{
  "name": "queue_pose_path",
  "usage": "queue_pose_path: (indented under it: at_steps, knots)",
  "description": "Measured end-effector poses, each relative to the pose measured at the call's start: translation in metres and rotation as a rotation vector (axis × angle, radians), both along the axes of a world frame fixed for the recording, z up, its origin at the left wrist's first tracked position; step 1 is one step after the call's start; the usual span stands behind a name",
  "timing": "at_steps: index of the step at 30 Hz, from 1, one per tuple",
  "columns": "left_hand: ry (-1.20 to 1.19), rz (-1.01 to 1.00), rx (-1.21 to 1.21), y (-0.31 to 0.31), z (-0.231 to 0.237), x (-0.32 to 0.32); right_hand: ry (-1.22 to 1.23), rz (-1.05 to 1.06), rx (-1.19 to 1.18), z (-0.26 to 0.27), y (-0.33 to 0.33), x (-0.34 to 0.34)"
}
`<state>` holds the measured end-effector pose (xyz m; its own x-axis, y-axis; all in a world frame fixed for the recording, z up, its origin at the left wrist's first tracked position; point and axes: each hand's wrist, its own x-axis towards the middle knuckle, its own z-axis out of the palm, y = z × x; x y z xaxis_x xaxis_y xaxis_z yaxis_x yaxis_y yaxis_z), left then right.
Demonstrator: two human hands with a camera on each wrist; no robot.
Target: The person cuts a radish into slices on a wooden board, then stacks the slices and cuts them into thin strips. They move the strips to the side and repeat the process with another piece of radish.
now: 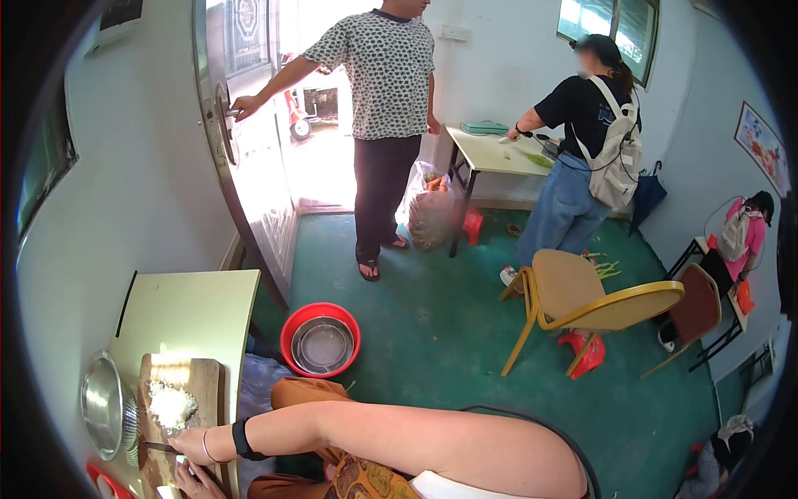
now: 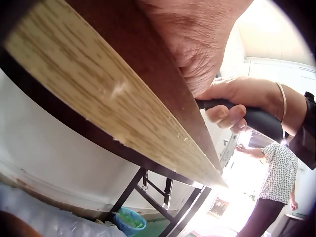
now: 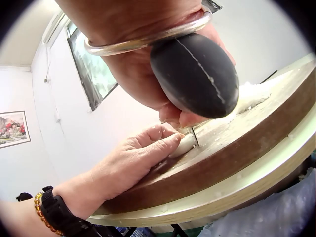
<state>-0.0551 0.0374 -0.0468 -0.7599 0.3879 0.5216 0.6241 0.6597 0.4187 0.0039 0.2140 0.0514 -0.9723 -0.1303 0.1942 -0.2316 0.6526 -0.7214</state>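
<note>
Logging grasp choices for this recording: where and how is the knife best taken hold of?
Probably take the knife by its black handle, coming from the butt end, away from the blade. The handle is thick and rounded; the blade is thin and stands right by the white piece that the left hand pinches. The right hand grips the handle.

knife blade (right wrist view) mostly out of sight

You can read no lettering, brand or number in any of the three views. The small bluish mark on the black T-shirt, worn by the person with the pale backpack, is too indistinct for you to make out.
</note>
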Motion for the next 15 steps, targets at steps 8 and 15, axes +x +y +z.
queue_pose_path:
  at_steps: [8, 15]
  knots:
    - [-0.083, -0.030, 0.076, -0.009, -0.022, -0.010, 0.012, -0.011, 0.017, 0.000, -0.002, 0.001]
    - [-0.060, 0.086, -0.121, 0.040, 0.118, 0.094, 0.024, 0.063, 0.117, 0.000, -0.006, -0.002]
